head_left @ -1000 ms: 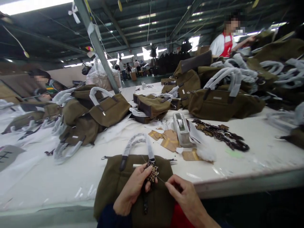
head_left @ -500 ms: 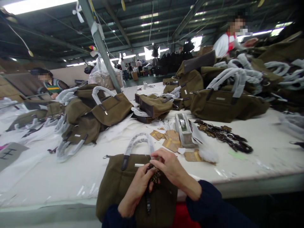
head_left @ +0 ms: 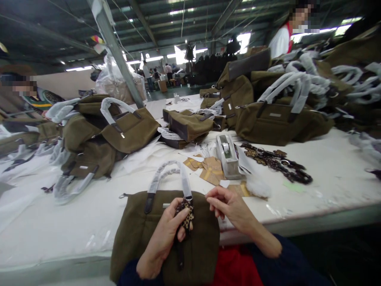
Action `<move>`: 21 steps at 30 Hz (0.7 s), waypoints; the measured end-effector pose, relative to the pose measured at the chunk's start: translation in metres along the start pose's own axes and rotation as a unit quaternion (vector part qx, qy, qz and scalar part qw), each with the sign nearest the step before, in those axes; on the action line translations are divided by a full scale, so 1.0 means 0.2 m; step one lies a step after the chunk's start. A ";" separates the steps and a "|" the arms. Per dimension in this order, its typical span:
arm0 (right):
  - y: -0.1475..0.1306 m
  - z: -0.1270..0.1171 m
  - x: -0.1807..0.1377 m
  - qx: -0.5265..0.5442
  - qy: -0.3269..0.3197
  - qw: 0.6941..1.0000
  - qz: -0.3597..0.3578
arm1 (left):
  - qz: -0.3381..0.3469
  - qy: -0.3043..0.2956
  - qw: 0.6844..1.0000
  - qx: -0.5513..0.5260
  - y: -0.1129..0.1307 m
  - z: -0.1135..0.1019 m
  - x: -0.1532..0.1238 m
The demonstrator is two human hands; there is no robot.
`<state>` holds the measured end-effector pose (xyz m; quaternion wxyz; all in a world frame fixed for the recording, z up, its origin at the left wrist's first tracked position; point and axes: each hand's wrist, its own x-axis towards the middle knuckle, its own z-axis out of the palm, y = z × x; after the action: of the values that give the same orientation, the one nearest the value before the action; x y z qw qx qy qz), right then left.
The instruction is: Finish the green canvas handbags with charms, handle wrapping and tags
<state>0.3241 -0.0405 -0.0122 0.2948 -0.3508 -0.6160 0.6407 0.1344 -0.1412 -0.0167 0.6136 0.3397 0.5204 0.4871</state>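
Observation:
An olive-green handbag (head_left: 137, 230) rests at the table's front edge, its upright handle (head_left: 166, 170) wrapped in white film. My left hand (head_left: 166, 226) is closed round a leopard-print bag charm (head_left: 187, 214), held against the bag's front just under the handle's right end. A dark strap (head_left: 180, 256) hangs below those fingers. To the right of the bag's top edge, my right hand (head_left: 230, 206) is raised with thumb and forefinger pinched together. Whatever may be in that pinch is too small to make out.
A tape dispenser (head_left: 228, 157) stands behind my right hand, beside brown card tags (head_left: 210, 169). More dark and leopard charms (head_left: 276, 161) lie to the right. Olive bags are piled at left (head_left: 89, 139) and right (head_left: 279, 123). A co-worker (head_left: 281, 39) is behind the right pile, another person (head_left: 41, 99) far left.
My right hand has moved away from the charm to the right, still pinched. The left hand keeps hold of the charm, whose leopard-print side now shows more. The view has shifted slightly.

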 end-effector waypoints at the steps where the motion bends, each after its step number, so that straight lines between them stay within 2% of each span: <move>1: 0.02 -0.01 -0.01 -0.020 -0.005 1.000 0.006 | -0.006 -0.004 1.000 -0.011 0.00 0.00 0.00; 8: 0.04 0.06 -0.01 -0.197 -0.039 0.979 -0.033 | -0.019 0.001 0.999 -0.032 0.01 -0.01 0.00; 14: 0.00 0.07 0.02 -0.338 -0.030 0.937 -0.077 | -0.011 0.008 1.000 -0.011 -0.01 0.00 0.00; 21: -0.05 0.10 0.05 -0.415 -0.030 0.906 -0.078 | 0.020 0.044 0.997 0.054 -0.03 0.01 0.02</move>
<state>0.3018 -0.0436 -0.0027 0.1530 -0.3727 -0.8601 0.3128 0.1372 -0.1401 -0.0231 0.5611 0.3612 0.5656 0.4845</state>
